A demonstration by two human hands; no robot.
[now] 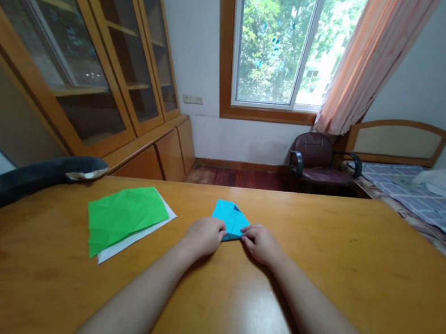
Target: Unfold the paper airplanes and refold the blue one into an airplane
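A folded piece of blue paper [229,218] lies on the wooden table [330,266], a darker folded strip along its near edge. My left hand [205,237] is closed on the paper's near left corner, thumb and fingers pressed together there. On the near right corner, my right hand [262,244] pinches the paper between thumb and fingers. The paper's far edge stays uncovered, with a small dark crease near its top right. Left of my hands, a creased green sheet [125,219] rests on top of a white sheet [137,238].
A dark, curved object with a pale tip [26,178] lies along the table's left side. Beyond the table stand a glass-door cabinet [125,132], a brown armchair [315,154] and a bed [437,199]. A window [270,43] with a pink curtain [366,60] is behind.
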